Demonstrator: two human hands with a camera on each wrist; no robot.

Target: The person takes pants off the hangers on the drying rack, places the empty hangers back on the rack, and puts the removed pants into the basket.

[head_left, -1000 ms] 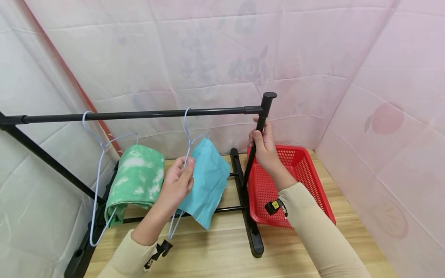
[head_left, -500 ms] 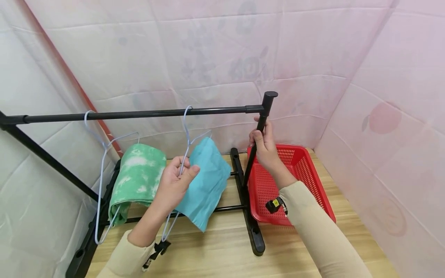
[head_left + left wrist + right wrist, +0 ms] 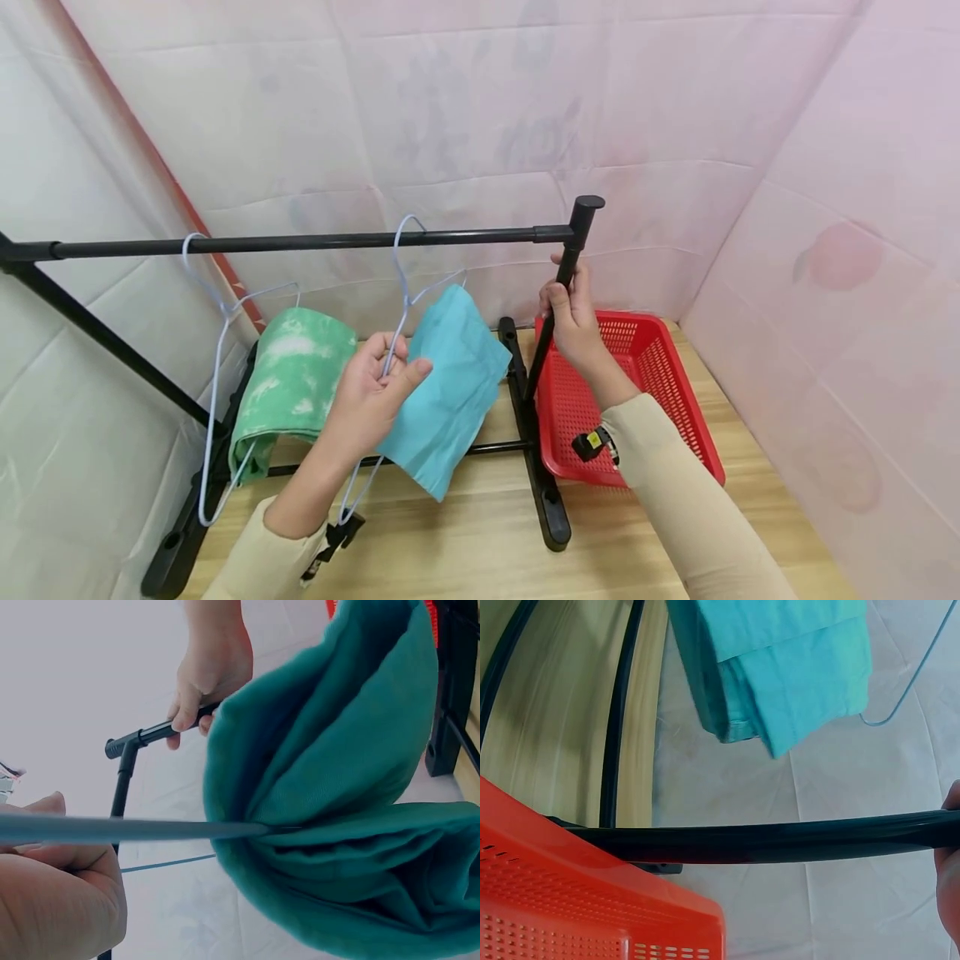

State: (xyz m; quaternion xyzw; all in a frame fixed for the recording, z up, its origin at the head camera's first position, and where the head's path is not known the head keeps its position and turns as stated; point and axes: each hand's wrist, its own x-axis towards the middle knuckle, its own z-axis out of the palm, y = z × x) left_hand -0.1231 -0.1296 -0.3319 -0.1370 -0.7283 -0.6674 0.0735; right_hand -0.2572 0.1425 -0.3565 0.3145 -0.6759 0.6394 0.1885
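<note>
My left hand (image 3: 363, 400) holds one side of a pale blue wire hanger (image 3: 406, 302), fingers curled round the wire and thumb sticking out. A folded turquoise cloth garment (image 3: 457, 383) drapes over this hanger; the left wrist view shows its folds round the wire (image 3: 165, 829). The hanger's hook stands slightly raised at the black rail (image 3: 322, 243); whether it touches is hard to tell. My right hand (image 3: 576, 325) grips the black right-hand post (image 3: 542, 358) below the rail. Left of my left hand, a green-and-white cloth (image 3: 296, 367) hangs on another blue hanger (image 3: 217, 375).
A red perforated basket (image 3: 686, 400) sits on the wooden tabletop (image 3: 480, 550), right of the rack. The rack's black feet (image 3: 551, 508) and lower crossbar (image 3: 498, 447) stand on the table. Pale printed sheets (image 3: 465, 100) enclose the back and sides.
My left hand has shifted slightly left and raised the hanger, so its hook stands higher at the rail and the turquoise garment swings right. My right hand keeps its grip on the post.
</note>
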